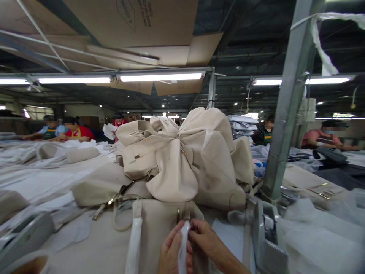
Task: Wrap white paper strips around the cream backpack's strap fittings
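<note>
Here, a long white-wrapped strap (184, 243) on the right half of a smooth beige bag (156, 224).
Left hand (172, 245) grips it, right hand (204, 236) pinches its upper end; its long axis points toward heaped beige bags (173, 173) blocking the way behind the bag; a grey boxy dispenser (270, 255) sits right of it.

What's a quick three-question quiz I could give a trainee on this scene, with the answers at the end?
1. Which is nearer the grey dispenser at the picture's right: the left hand or the right hand?
2. True or false: in the picture, the metal post stands to the right of the pile of beige bags.
3. What are the fingers of both hands on?

Key:
1. The right hand.
2. True.
3. A white-covered strap at the front of the nearest beige bag.
</note>
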Demonstrator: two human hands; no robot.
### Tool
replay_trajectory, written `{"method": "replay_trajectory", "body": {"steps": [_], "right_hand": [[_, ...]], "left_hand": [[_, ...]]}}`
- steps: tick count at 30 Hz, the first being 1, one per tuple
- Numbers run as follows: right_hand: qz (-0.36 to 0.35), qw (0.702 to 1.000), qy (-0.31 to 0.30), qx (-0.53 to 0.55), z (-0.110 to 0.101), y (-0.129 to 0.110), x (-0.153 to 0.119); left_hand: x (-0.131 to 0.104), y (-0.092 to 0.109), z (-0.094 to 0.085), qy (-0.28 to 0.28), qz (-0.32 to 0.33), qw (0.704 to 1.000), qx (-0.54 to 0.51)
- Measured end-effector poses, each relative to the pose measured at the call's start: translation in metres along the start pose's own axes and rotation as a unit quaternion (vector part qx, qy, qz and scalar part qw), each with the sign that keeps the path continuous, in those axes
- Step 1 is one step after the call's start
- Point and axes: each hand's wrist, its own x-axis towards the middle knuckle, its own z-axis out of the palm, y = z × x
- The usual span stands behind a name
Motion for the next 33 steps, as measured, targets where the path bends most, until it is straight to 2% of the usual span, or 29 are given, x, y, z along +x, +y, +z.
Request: {"method": "replay_trajectory", "body": {"steps": [3, 6, 8, 12, 14, 16, 18, 20, 22, 25, 27, 33], "right_hand": [[-0.012, 0.998, 0.059, 0.018, 0.014, 0.016, 0.006], [-0.030, 0.996, 0.083, 0.012, 0.019, 0.022, 0.009], [-0.050, 0.994, 0.097, -0.012, 0.016, 0.020, 0.007], [-0.071, 0.976, 0.185, -0.087, 0.002, 0.013, 0.000], [-0.076, 0.970, 0.204, -0.111, -0.006, 0.011, -0.005], [-0.071, 0.976, 0.173, -0.115, -0.010, 0.010, -0.011], [-0.037, 0.991, 0.101, -0.077, -0.009, 0.009, -0.016], [0.017, 0.999, 0.034, 0.003, -0.003, 0.007, -0.019], [0.058, 0.993, -0.010, 0.101, 0.004, 0.004, -0.020], [0.092, 0.966, -0.054, 0.235, 0.009, 0.001, -0.019], [0.109, 0.950, -0.068, 0.284, 0.007, 0.001, -0.017], [0.129, 0.942, -0.105, 0.290, 0.002, 0.001, -0.012]], "left_hand": [[-0.007, 0.003, 0.004, -0.001, 0.016, 0.999, 0.034], [-0.016, 0.010, 0.009, 0.010, 0.026, 0.997, 0.071], [-0.019, 0.014, 0.012, 0.016, 0.029, 0.997, 0.076], [-0.021, 0.016, 0.015, 0.038, 0.033, 0.995, 0.090], [-0.022, 0.014, 0.016, 0.049, 0.046, 0.991, 0.116], [-0.023, 0.012, 0.017, 0.053, 0.076, 0.984, 0.153], [-0.023, 0.009, 0.018, 0.046, 0.117, 0.973, 0.191], [-0.024, 0.008, 0.018, 0.037, 0.151, 0.963, 0.221], [-0.023, 0.007, 0.016, 0.030, 0.163, 0.958, 0.232], [-0.022, 0.005, 0.013, 0.024, 0.165, 0.960, 0.225], [-0.020, 0.004, 0.011, 0.027, 0.176, 0.960, 0.216], [-0.019, 0.001, 0.011, 0.040, 0.257, 0.939, 0.223]]}}
